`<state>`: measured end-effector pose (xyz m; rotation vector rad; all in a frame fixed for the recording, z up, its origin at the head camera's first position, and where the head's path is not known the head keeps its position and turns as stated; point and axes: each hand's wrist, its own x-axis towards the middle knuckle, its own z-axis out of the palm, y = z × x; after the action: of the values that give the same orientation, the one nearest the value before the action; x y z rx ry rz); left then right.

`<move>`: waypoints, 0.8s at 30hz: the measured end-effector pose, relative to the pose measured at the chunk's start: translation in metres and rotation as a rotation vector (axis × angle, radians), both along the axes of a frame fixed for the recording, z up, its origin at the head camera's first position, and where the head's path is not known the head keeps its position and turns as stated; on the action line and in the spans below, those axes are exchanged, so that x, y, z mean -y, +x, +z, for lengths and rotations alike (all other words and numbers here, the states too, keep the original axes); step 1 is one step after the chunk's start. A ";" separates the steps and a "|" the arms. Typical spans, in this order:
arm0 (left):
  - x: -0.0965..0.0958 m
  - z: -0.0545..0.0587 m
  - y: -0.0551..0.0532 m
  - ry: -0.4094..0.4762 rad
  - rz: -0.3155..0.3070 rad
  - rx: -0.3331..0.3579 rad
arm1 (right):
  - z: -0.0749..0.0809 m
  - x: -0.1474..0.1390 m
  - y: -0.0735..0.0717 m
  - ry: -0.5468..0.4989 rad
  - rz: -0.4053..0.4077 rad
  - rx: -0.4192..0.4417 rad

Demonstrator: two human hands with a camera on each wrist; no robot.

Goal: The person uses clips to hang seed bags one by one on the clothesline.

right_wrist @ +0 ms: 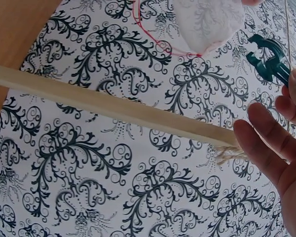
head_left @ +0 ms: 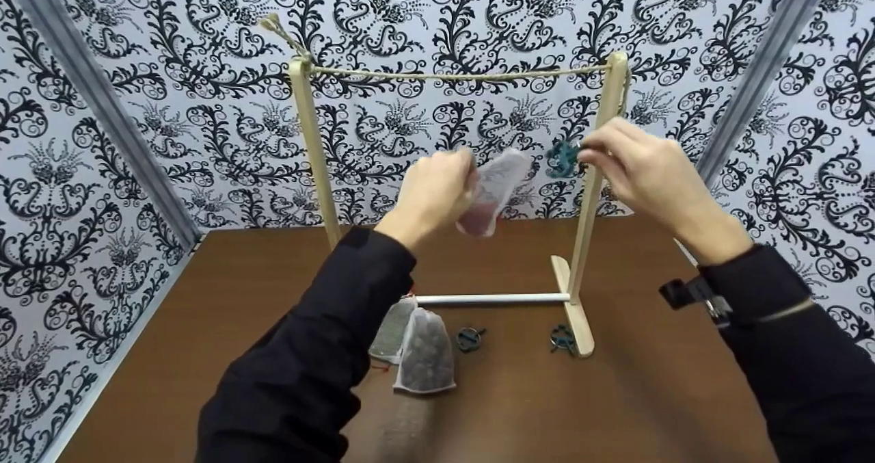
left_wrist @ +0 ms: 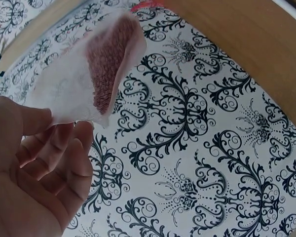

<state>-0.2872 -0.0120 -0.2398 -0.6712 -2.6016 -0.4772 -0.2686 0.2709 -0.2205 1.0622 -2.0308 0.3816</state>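
A wooden frame (head_left: 595,203) with a rope (head_left: 458,76) strung across its top stands on the brown table (head_left: 225,326). My left hand (head_left: 437,193) holds up a white mesh bag (head_left: 493,189) with reddish grains inside, below the rope. In the left wrist view the bag (left_wrist: 96,64) is pinched at one corner between thumb and fingers (left_wrist: 59,148). My right hand (head_left: 639,162) pinches a dark green clip (head_left: 562,159) next to the right post. The right wrist view shows that clip (right_wrist: 267,57) at my fingertips (right_wrist: 291,106), with the bag (right_wrist: 207,22) above it.
Two more mesh bags (head_left: 424,360) (head_left: 393,329) lie on the table by my left sleeve. Two dark clips (head_left: 470,338) (head_left: 562,338) lie near the frame's foot (head_left: 577,312). A white bar (head_left: 492,299) joins the frame's feet. Patterned walls (head_left: 89,196) close in three sides.
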 end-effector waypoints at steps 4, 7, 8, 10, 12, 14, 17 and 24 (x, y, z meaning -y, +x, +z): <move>-0.002 0.008 0.000 0.070 0.051 0.011 | 0.012 0.005 -0.005 -0.024 -0.030 -0.003; -0.005 0.014 -0.002 0.092 0.070 -0.002 | 0.023 0.007 -0.007 -0.032 -0.055 -0.024; -0.006 0.015 -0.002 0.093 0.073 -0.010 | 0.027 0.008 -0.007 -0.037 -0.061 -0.036; -0.007 0.018 -0.003 0.090 0.073 -0.029 | 0.034 0.010 -0.007 -0.062 -0.067 -0.059; -0.009 0.021 -0.003 0.089 0.071 -0.040 | 0.042 0.013 -0.007 -0.091 -0.067 -0.080; -0.010 0.024 -0.004 0.094 0.067 -0.050 | 0.048 0.015 -0.008 -0.118 -0.076 -0.095; -0.012 0.027 -0.005 0.104 0.056 -0.066 | 0.056 0.015 -0.009 -0.126 -0.113 -0.106; -0.017 0.032 -0.007 0.125 0.056 -0.062 | 0.067 0.015 -0.013 -0.128 -0.211 -0.055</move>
<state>-0.2938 0.0045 -0.2081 -0.5619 -2.5015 -0.5867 -0.2812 0.2557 -0.1539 0.7646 -2.0174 0.3624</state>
